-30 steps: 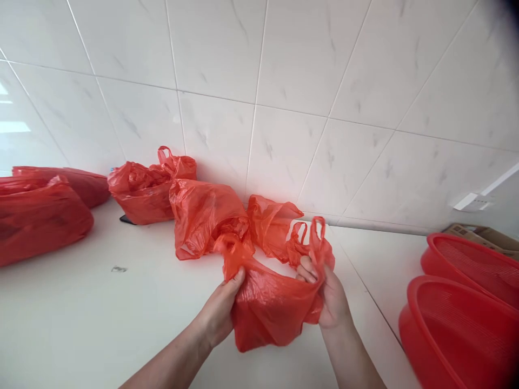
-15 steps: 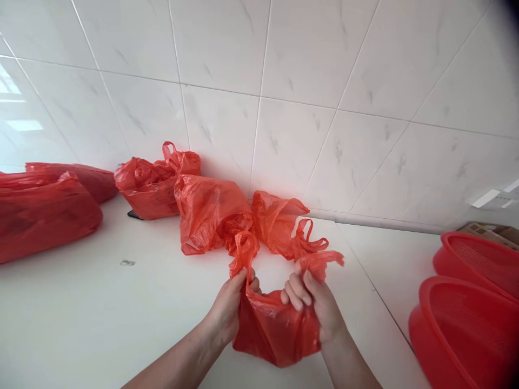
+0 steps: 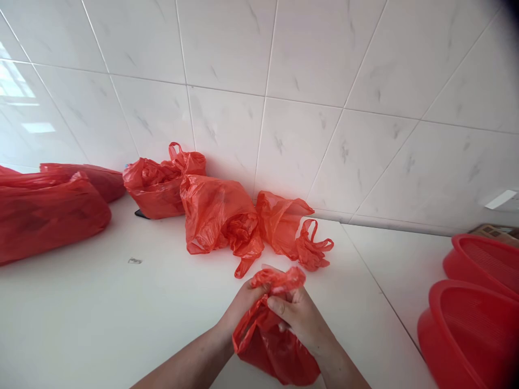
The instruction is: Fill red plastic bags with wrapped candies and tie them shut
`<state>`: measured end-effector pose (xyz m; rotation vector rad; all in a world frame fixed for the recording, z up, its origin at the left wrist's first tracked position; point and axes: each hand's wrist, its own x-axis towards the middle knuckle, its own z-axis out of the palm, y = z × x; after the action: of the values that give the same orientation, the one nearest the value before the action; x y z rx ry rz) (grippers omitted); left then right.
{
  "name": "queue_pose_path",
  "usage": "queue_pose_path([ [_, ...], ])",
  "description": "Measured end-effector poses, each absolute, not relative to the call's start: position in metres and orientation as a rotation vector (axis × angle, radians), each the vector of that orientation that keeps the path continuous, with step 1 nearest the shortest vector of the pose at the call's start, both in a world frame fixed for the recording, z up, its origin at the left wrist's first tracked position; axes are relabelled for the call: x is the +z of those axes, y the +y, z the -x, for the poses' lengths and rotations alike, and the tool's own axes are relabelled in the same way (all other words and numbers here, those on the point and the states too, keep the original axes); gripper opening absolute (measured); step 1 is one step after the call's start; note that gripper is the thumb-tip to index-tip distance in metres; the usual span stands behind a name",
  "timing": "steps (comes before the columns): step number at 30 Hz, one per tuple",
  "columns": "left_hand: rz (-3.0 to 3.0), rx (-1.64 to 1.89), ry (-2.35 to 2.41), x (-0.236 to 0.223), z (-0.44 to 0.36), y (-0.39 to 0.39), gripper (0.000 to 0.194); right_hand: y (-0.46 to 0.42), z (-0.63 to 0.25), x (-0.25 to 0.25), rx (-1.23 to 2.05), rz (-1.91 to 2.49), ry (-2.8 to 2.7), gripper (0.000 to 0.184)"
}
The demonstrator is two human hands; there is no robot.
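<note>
A red plastic bag (image 3: 279, 351) is gathered between both my hands near the front of the white table. My left hand (image 3: 249, 300) is closed on the bag's top at the left, its fingertips partly covered by the plastic. From the right, my right hand (image 3: 298, 313) grips the bunched neck, thumb lying across it. The bag's lower part bulges below the hands; what it contains is hidden. Just beyond lie a crumpled red bag (image 3: 221, 213) and another red bag (image 3: 279, 221) with its handles (image 3: 316, 243) sticking up.
Several filled red bags (image 3: 52, 216) stand to the left, one (image 3: 156, 189) against the tiled wall (image 3: 227, 119). Two red plastic baskets (image 3: 446, 329) stand at the right, with a cardboard box (image 3: 498, 233) behind. A seam runs across the white tabletop (image 3: 170, 313).
My hands have come together, drawing the bag's spread handles into one bunch. The bag has moved slightly lower, and the view has shifted a little to the left.
</note>
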<state>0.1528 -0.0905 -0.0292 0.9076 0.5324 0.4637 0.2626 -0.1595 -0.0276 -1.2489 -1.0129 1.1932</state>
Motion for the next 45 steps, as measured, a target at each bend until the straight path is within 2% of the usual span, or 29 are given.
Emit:
queue_pose_path([
  [2, -0.930, 0.417, 0.460, -0.027, -0.155, -0.092, 0.016, -0.158, -0.263, -0.031, 1.134, 1.285, -0.919, 0.036],
  [5, -0.957, 0.461, 0.386, -0.030, -0.154, -0.093, 0.009, -0.156, -0.265, -0.034, 1.037, 1.336, -0.770, 0.039],
  [6, -0.977, 0.468, 0.356, -0.031, -0.152, -0.093, 0.022, -0.155, -0.266, -0.035, 1.008, 1.363, -0.743, 0.040],
  [8, -1.024, 0.467, 0.302, -0.031, -0.149, -0.094, 0.058, -0.153, -0.268, -0.035, 0.978, 1.432, -0.733, 0.041],
  [9, -1.047, 0.473, 0.296, -0.031, -0.147, -0.094, 0.071, -0.153, -0.268, -0.035, 0.969, 1.463, -0.754, 0.040],
  [10, -1.070, 0.493, 0.313, -0.031, -0.146, -0.095, 0.073, -0.154, -0.268, -0.033, 0.957, 1.479, -0.795, 0.037],
  [14, -1.092, 0.582, 0.506, -0.031, -0.146, -0.095, 0.039, -0.162, -0.267, -0.022, 1.002, 1.383, -1.026, 0.018],
  [15, -1.056, 0.574, 0.536, -0.032, -0.147, -0.095, 0.037, -0.165, -0.268, -0.018, 1.060, 1.328, -1.068, 0.023],
  [18, -0.879, 0.545, 0.539, -0.037, -0.149, -0.092, 0.033, -0.174, -0.274, -0.010, 1.235, 1.169, -1.157, 0.043],
  [21, -0.757, 0.541, 0.520, -0.039, -0.150, -0.089, 0.028, -0.177, -0.278, -0.008, 1.247, 1.182, -1.192, 0.048],
  [25, -0.780, 0.582, 0.550, -0.035, -0.150, -0.088, 0.026, -0.173, -0.278, -0.010, 1.197, 1.305, -1.205, 0.037],
  [28, -0.859, 0.604, 0.534, -0.033, -0.149, -0.089, 0.030, -0.168, -0.275, -0.014, 1.071, 1.389, -1.189, 0.048],
  [30, -0.904, 0.631, 0.537, -0.034, -0.149, -0.091, 0.029, -0.164, -0.274, -0.020, 0.909, 1.548, -1.134, 0.045],
  [33, -0.967, 0.684, 0.539, -0.036, -0.148, -0.093, 0.022, -0.158, -0.274, -0.031, 0.649, 1.719, -1.045, 0.028],
  [36, -1.101, 0.702, 0.498, -0.040, -0.148, -0.095, 0.016, -0.154, -0.275, -0.038, 0.549, 1.770, -1.037, 0.017],
  [40, -1.358, 0.753, 0.402, -0.045, -0.149, -0.096, 0.010, -0.154, -0.276, -0.038, 0.536, 1.811, -1.097, 0.021],
  [45, -1.734, 0.915, 0.379, -0.050, -0.152, -0.096, 0.013, -0.155, -0.277, -0.032, 0.765, 1.606, -1.072, 0.021],
])
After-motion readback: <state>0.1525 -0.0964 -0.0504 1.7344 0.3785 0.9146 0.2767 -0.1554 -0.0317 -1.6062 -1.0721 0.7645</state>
